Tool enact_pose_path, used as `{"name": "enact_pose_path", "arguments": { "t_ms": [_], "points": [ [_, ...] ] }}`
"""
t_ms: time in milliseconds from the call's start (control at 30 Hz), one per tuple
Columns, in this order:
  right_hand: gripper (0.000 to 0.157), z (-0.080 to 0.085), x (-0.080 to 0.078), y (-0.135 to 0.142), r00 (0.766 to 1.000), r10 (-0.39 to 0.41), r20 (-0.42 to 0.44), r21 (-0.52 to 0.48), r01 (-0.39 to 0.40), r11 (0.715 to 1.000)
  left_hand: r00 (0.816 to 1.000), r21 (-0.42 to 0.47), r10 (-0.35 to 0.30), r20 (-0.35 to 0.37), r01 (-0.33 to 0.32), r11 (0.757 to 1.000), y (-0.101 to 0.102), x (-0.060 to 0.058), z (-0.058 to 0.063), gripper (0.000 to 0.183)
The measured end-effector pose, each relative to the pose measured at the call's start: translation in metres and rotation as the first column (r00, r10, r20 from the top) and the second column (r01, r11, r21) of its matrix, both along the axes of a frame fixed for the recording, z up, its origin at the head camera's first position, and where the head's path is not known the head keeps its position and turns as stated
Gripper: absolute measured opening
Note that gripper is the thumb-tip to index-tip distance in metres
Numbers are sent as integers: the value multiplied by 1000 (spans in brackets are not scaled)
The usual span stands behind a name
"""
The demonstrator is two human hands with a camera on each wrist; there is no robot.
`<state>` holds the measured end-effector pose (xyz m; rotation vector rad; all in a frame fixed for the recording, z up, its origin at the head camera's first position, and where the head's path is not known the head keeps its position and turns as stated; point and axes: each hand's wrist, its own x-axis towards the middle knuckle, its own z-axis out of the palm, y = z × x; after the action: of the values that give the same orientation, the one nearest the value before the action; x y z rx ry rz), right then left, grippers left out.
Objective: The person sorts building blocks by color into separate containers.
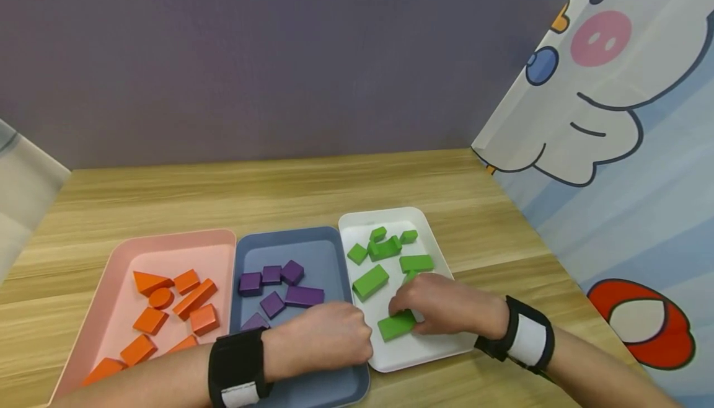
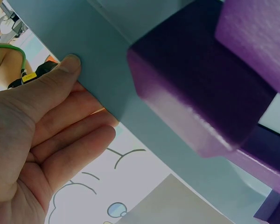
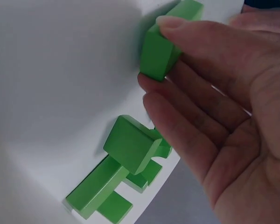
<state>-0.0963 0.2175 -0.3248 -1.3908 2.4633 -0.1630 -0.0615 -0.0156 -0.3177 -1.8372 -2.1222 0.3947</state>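
My left hand (image 1: 318,337) grips the right wall of a blue tray (image 1: 323,254); in the left wrist view its thumb lies on the wall with the fingers behind. Purple blocks (image 1: 304,297) lie in that tray, left of the hand. Over the white tray (image 1: 390,358) to the right, my right hand (image 1: 446,302) holds a rectangular green block (image 1: 395,327) between thumb and fingertips, low over the tray floor. Other green blocks (image 1: 370,281) lie farther back, including an arched one (image 1: 385,248). One green piece is partly hidden behind the right hand.
A pink tray (image 1: 167,240) with several orange blocks (image 1: 150,320) stands at the left, partly covered by my left forearm. All three trays stand side by side on a wooden table (image 1: 268,191). A grey panel (image 1: 268,61) rises behind, a cartoon-printed curtain (image 1: 613,147) at the right.
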Motion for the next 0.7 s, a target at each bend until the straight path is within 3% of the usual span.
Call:
{"name": "enact_pose_path", "arguments": {
  "t_ms": [400,700],
  "points": [
    [33,-3,-2,-2,999,-10,-31,82,13,997,999,-4,23,33,-23,1000,2,0,1,17],
    [37,-3,-3,1,1000,-6,-28,68,8,998,996,-17,37,78,-35,999,4,-2,1,17]
  ]
}}
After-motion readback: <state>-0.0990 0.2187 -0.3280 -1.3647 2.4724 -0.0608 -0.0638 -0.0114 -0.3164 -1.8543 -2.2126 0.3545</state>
